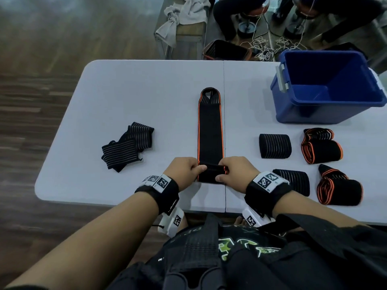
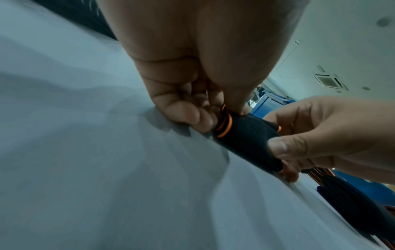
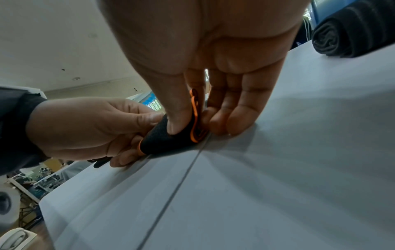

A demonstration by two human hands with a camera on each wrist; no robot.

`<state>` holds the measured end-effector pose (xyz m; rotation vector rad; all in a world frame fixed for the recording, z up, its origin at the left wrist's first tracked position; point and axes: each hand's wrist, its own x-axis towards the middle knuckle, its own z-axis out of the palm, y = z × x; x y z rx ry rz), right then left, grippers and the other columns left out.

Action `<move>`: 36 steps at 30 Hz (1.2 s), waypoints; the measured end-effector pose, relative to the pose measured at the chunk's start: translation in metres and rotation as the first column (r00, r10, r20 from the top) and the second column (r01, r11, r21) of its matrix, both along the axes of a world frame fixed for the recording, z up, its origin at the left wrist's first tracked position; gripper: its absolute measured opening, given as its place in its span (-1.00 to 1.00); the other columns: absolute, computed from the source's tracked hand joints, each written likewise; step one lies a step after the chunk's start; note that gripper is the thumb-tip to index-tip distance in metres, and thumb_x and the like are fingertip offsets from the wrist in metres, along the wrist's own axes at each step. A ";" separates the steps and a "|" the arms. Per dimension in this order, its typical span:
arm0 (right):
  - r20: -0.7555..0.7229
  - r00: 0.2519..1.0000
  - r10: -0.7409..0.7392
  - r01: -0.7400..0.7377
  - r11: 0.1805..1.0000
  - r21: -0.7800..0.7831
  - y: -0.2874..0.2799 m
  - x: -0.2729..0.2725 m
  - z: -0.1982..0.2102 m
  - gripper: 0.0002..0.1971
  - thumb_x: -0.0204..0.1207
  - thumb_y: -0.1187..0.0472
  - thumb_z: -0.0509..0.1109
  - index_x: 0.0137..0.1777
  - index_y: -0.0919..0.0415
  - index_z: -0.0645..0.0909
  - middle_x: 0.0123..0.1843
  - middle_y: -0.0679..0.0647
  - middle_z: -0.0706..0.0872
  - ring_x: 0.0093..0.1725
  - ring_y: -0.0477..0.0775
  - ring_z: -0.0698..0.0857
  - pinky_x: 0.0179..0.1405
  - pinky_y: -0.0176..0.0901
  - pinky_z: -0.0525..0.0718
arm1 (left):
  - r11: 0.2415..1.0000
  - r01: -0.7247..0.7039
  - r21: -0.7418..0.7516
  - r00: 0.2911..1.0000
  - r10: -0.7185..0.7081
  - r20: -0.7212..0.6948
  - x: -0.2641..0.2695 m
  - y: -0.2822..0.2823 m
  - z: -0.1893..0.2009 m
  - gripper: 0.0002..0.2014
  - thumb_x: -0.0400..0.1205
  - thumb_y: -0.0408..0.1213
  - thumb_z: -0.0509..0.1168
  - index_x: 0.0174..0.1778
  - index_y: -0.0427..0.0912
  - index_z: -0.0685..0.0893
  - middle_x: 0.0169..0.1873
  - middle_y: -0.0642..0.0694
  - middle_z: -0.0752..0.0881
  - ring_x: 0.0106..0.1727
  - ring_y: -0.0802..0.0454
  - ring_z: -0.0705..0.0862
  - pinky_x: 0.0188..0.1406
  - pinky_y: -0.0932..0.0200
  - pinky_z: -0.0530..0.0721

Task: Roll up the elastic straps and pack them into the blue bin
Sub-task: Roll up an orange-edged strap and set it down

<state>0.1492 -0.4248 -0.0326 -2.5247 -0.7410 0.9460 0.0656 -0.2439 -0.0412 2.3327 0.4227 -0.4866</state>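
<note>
Your left hand [image 1: 184, 170] and right hand [image 1: 236, 172] sit knuckles-up at 6 o'clock on the desk [image 1: 146, 97], each pinching an end of the strap [image 1: 210, 130] roll. Its flat length runs toward 12. The bin [image 1: 326, 86] stands at 2 o'clock.

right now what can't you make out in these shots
- Blue bin: head view, its near wall hides part of the floor, so whether it is empty is unclear.
- Orange-edged strap: both hands cover the roll's ends; turn count unclear.
- Striped straps: heaped; number unclear.
- Left hand, right hand: wrist views, the palms block most of the table.
</note>
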 end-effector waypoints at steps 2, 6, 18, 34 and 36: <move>-0.003 1.000 -0.027 0.027 1.000 -0.003 0.001 0.001 -0.002 -0.77 0.45 0.00 0.56 0.03 0.00 0.64 -0.12 -0.07 0.68 -0.08 -0.01 0.66 -0.10 -0.14 0.61 | 1.000 -0.019 -0.014 1.000 0.019 -0.012 0.003 0.001 -0.001 -0.59 0.71 0.06 0.29 -0.26 -0.22 0.68 -0.35 -0.16 0.79 -0.27 -0.11 0.75 -0.09 -0.10 0.77; -0.029 0.994 -0.103 0.104 0.994 0.027 0.002 0.002 -0.003 -0.59 0.38 0.04 0.63 0.09 0.00 0.48 -0.12 -0.03 0.67 -0.12 0.01 0.68 -0.08 -0.05 0.70 | 0.996 -0.093 -0.007 0.996 0.093 0.009 0.001 0.000 -0.008 -0.71 0.65 0.04 0.38 -0.15 -0.13 0.64 -0.36 -0.10 0.78 -0.27 -0.05 0.75 -0.11 -0.07 0.76; 0.086 0.995 0.041 -0.036 0.998 -0.053 0.004 0.005 0.002 -0.52 0.54 -0.10 0.48 0.41 0.08 0.66 0.27 0.06 0.53 0.24 0.13 0.62 0.22 -0.05 0.61 | 0.957 0.167 0.239 0.954 -0.218 0.206 0.004 -0.005 -0.012 -0.89 0.72 -0.22 0.29 -0.08 -0.11 0.68 0.03 -0.02 0.61 0.06 -0.05 0.53 0.06 0.14 0.50; 0.150 0.988 0.038 -0.040 0.999 0.004 0.012 -0.002 0.001 -0.77 0.54 0.15 0.48 0.12 0.01 0.51 0.13 0.04 0.48 0.06 0.12 0.58 0.08 0.02 0.68 | 0.924 0.231 0.305 0.874 -0.335 0.353 -0.025 -0.012 -0.016 -0.76 0.57 -0.31 0.42 0.15 -0.24 0.79 0.20 -0.20 0.78 0.02 -0.25 0.74 0.10 -0.10 0.75; 0.161 0.984 0.081 -0.082 0.997 0.000 0.011 -0.003 0.000 -0.84 0.58 0.17 0.43 0.09 -0.01 0.54 0.14 0.02 0.47 0.05 0.11 0.58 0.07 0.00 0.68 | 0.898 0.282 0.339 0.881 -0.382 0.279 -0.029 -0.009 -0.019 -0.57 0.55 -0.16 0.49 0.32 -0.22 0.73 0.38 -0.19 0.69 0.20 -0.24 0.69 0.25 -0.10 0.70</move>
